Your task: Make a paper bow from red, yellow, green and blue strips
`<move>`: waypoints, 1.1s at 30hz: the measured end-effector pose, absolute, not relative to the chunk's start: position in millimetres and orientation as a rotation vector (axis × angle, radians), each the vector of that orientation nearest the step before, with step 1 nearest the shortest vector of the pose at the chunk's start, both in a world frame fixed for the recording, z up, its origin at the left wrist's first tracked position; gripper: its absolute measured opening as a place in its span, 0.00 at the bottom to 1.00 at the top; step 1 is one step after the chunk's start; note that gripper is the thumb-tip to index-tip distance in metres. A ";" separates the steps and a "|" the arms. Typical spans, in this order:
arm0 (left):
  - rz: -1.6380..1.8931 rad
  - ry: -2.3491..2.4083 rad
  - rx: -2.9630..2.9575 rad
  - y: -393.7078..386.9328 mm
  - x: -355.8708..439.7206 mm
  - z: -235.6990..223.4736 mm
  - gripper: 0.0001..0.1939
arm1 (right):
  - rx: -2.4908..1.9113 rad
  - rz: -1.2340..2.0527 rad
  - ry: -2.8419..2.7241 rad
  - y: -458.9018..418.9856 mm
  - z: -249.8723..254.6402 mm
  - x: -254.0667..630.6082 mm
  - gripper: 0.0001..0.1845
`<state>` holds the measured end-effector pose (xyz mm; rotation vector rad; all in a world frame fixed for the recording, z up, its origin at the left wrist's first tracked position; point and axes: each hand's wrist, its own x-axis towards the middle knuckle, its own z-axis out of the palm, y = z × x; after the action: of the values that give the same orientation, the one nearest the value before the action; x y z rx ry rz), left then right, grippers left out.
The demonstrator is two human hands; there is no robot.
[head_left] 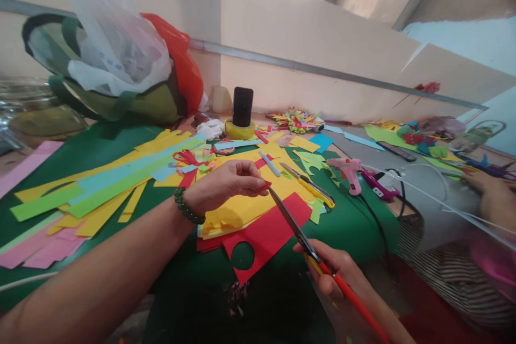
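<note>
My left hand (pixel 236 183), with a green bead bracelet (pixel 186 208) at the wrist, pinches a small piece of red paper (pixel 266 186). Most of that piece is hidden by the fingers. My right hand (pixel 334 269) grips a pair of scissors (pixel 296 231) with red handles, its nearly closed blades pointing up and left. The blade tips are right by the red piece; whether they touch it I cannot tell. Below the blades lies a red sheet (pixel 268 242) with a round hole cut in it, over yellow sheets (pixel 231 212).
Paper strips (pixel 116 172) cover the left side of the green table cover (pixel 350 231). A box cutter (pixel 310 183), a pink glue gun (pixel 349 172) and its cord lie to the right. A phone (pixel 243 107) stands at the back. Another person's hand (pixel 492 188) shows at far right.
</note>
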<state>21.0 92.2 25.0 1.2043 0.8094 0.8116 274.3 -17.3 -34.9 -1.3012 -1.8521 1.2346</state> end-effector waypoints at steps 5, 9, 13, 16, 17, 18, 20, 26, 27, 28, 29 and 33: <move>0.811 0.813 1.194 92.4 20.9 25.0 0.16 | -1.338 1.235 -1.897 -15.5 -40.2 277.7 0.49; 0.877 0.870 1.228 93.1 19.5 27.3 0.15 | -1.279 1.223 -1.917 -15.9 -41.2 279.4 0.50; 0.917 0.889 1.214 92.3 18.0 30.1 0.14 | -1.237 1.124 -1.958 -19.3 -31.1 276.5 0.47; 0.899 0.860 1.122 91.5 17.4 31.1 0.16 | -1.266 1.074 -1.987 -19.9 -26.9 273.9 0.47; 0.887 0.856 1.102 91.5 17.3 31.2 0.16 | -1.271 1.078 -1.995 -19.4 -27.1 273.6 0.47; 0.872 0.854 1.092 91.5 17.3 31.2 0.17 | -1.271 1.091 -2.005 -18.8 -27.9 273.4 0.48; 0.832 0.850 1.091 91.7 17.5 31.1 0.17 | -1.267 1.116 -2.020 -17.5 -30.0 273.8 0.49; 0.752 0.865 1.121 90.1 19.1 32.9 0.14 | -1.293 1.058 -2.042 -17.2 -29.6 275.8 0.45; 0.735 0.869 1.121 89.7 19.2 33.5 0.14 | -1.295 1.059 -2.045 -17.3 -29.0 276.1 0.45; 0.719 0.873 1.123 89.4 19.2 34.0 0.14 | -1.294 1.063 -2.047 -17.3 -28.7 276.4 0.46; 0.706 0.876 1.129 89.1 19.2 34.4 0.13 | -1.290 1.067 -2.047 -17.3 -28.5 276.7 0.46; 0.685 0.890 1.156 88.5 18.8 35.1 0.11 | -1.276 1.057 -2.023 -17.4 -29.9 277.9 0.47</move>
<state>18.8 88.5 35.1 1.1561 0.8900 0.6852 277.9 -17.4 -29.9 -1.2762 -2.0229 1.0570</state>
